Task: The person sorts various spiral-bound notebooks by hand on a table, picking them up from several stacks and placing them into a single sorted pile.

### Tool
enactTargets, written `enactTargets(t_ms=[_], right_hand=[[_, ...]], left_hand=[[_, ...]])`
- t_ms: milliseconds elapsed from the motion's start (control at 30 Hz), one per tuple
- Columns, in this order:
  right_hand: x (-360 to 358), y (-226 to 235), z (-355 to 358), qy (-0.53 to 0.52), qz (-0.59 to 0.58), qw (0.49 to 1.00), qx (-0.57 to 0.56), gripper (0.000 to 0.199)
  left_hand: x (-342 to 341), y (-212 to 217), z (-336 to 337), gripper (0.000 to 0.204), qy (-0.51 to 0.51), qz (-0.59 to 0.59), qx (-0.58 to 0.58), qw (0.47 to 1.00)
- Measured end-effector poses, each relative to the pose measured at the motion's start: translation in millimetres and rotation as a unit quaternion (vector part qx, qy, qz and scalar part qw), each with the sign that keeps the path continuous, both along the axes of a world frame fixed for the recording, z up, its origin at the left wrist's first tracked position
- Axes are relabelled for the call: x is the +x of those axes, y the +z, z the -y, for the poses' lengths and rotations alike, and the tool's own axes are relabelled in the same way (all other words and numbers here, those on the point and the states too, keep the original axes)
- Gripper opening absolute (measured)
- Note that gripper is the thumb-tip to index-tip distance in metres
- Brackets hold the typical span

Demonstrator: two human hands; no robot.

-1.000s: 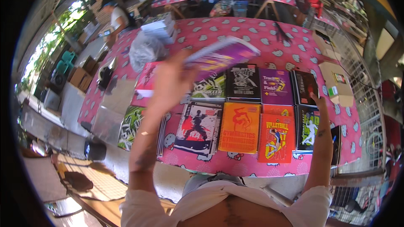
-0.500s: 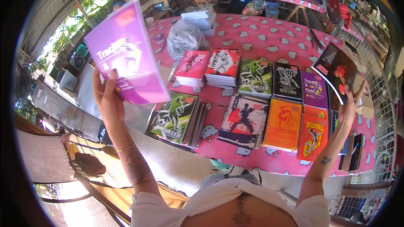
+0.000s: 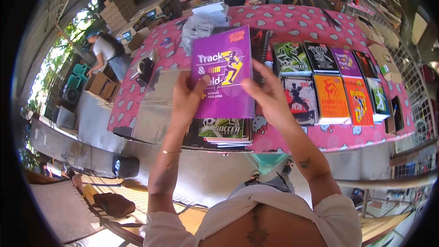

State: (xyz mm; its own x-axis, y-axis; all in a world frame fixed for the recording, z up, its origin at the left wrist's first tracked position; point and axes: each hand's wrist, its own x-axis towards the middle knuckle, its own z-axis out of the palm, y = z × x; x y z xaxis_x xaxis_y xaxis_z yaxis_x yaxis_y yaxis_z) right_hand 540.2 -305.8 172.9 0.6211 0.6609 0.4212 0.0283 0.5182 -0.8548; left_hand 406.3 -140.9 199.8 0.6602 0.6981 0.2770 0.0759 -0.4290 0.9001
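The purple book (image 3: 223, 74), lifted out to the side in one hand a moment ago, is now front and centre above the counter (image 3: 292, 23) — left hand (image 3: 186, 98) and right hand (image 3: 270, 96) both gripping its lower edges, probably for a closer look.

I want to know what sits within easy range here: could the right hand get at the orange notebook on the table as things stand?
Probably yes. The right hand grips the purple notebook's edge just left of the orange notebook, which lies uncovered on the pink table. Nothing stands between them, though the hand would have to let go first.
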Motion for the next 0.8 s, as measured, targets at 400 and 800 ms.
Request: enactTargets(t_ms=[400, 800], right_hand=[[-38, -105, -15, -0.177, 0.198, 0.874, -0.406, 0.093], [-16, -144, -18, -0.077, 0.081, 0.963, -0.247, 0.1]], left_hand=[[-57, -158, -55, 0.058, 0.008, -0.172, 0.134, 0.976], [-32, -134, -14, 0.059, 0.01, -0.142, 0.172, 0.975]])
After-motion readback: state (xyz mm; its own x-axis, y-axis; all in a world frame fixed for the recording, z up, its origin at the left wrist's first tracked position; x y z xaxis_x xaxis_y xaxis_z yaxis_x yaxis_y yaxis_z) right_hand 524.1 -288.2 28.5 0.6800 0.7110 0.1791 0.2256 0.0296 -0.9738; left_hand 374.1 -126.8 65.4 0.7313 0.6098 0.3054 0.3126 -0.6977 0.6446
